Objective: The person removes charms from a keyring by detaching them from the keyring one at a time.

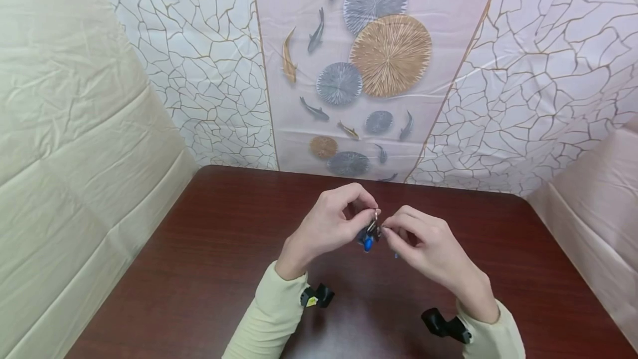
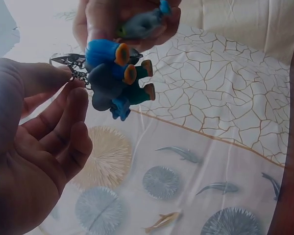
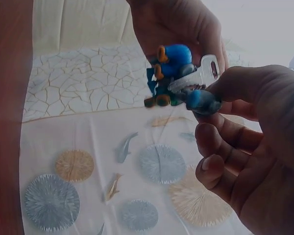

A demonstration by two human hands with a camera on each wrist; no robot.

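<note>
A bunch of blue figurine charms (image 1: 368, 244) hangs above the table from a thin metal key ring (image 1: 376, 214). My left hand (image 1: 331, 223) pinches that ring between thumb and forefinger. In the left wrist view, the charms show rounded blue and dark bodies with orange-ended feet. On the other side my right hand (image 1: 423, 242) has its fingertips close together at the bunch. A small grey-blue charm (image 3: 204, 101) lies between its thumb and fingers. Beside it, a silver key (image 3: 202, 76) points in among the charms. The fingers partly hide where these parts join.
The dark red-brown table (image 1: 209, 248) spreads beneath both hands. Behind it hangs a patterned cloth (image 1: 219, 71) with fish and round motifs, and a plain cream cloth (image 1: 75, 126) hangs on the left. Black wrist cameras (image 1: 446, 327) sit at both cuffs.
</note>
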